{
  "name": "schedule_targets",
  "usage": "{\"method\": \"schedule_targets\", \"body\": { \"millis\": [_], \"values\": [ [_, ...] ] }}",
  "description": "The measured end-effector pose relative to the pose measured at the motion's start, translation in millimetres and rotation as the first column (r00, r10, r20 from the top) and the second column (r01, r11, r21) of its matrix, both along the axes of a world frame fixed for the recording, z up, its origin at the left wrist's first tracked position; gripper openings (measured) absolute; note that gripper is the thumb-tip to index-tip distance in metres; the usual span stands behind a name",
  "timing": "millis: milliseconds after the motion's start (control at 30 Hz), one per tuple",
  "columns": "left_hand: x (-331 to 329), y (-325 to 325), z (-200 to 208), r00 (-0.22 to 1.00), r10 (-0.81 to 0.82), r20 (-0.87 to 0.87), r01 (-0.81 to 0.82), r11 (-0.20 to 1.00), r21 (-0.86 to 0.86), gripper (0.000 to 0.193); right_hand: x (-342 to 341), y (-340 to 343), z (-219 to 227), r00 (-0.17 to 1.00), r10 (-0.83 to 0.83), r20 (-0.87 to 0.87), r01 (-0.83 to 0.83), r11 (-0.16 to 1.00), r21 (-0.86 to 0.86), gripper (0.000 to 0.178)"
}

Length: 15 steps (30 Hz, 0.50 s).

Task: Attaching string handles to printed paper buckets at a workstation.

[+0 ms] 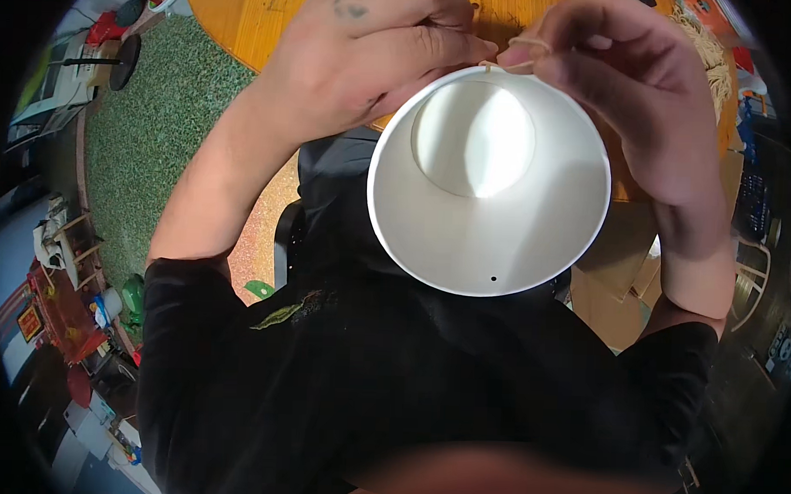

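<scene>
A white paper cup (492, 224), large and bucket-like, tilts with its open mouth toward me; its inside looks bare. One small dark hole shows near the rim's closest edge. At the opposite edge a thin tan twine (517, 68) passes at the rim and loops up. My right hand (636, 90) pinches this twine between thumb and fingers. Closed beside it, my left hand (376, 55) has its thumb and fingertips together at the twine, with the lower fingers against the cup's outside. Its fingertips partly hide what they grip.
Beyond the cup stands a round wooden table (238, 19). A bundle of tan cord (711, 62) lies at its right side. Cardboard (608, 263) is below on the right. Green speckled floor (155, 134) stretches left, with cluttered shelves and furniture along both sides.
</scene>
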<state>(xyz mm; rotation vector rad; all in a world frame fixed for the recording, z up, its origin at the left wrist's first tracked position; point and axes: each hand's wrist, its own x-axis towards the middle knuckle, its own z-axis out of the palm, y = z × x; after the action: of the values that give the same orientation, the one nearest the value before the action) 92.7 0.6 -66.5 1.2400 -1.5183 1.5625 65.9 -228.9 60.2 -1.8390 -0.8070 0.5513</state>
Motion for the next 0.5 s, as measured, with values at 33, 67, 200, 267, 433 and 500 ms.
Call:
{"method": "schedule_targets", "body": {
  "millis": [33, 67, 200, 267, 433, 500],
  "values": [
    [-3, 4, -1, 0.998, -0.007, -0.067, 0.008, 1.000, 0.014, 0.016, 4, 4, -2, 0.997, -0.039, -0.072, 0.040, 0.999, 0.017, 0.005],
    [-4, 5, -4, 0.998, -0.005, -0.066, 0.006, 1.000, 0.014, 0.016, 8, 7, -5, 0.987, -0.076, -0.144, 0.081, 0.996, 0.030, 0.004],
    [-55, 5, 42, 0.794, 0.277, -0.542, -0.219, 0.961, 0.169, 0.013, 22, 12, -7, 0.904, -0.192, -0.382, 0.230, 0.971, 0.058, 0.003],
    [-66, 6, 49, 0.418, 0.524, -0.742, -0.259, 0.852, 0.455, 0.012, 33, 18, -2, 0.900, -0.158, -0.406, 0.176, 0.984, 0.007, 0.004],
    [-37, -8, 1, 0.731, -0.059, -0.680, 0.022, 0.998, -0.064, 0.012, 44, 38, 8, 0.957, -0.168, -0.235, 0.105, 0.960, -0.259, 0.007],
    [-74, -16, 29, 0.228, -0.107, -0.968, -0.090, 0.987, -0.131, 0.013, 51, 44, -1, 0.996, -0.086, -0.025, 0.075, 0.955, -0.288, 0.007]
  ]
}}
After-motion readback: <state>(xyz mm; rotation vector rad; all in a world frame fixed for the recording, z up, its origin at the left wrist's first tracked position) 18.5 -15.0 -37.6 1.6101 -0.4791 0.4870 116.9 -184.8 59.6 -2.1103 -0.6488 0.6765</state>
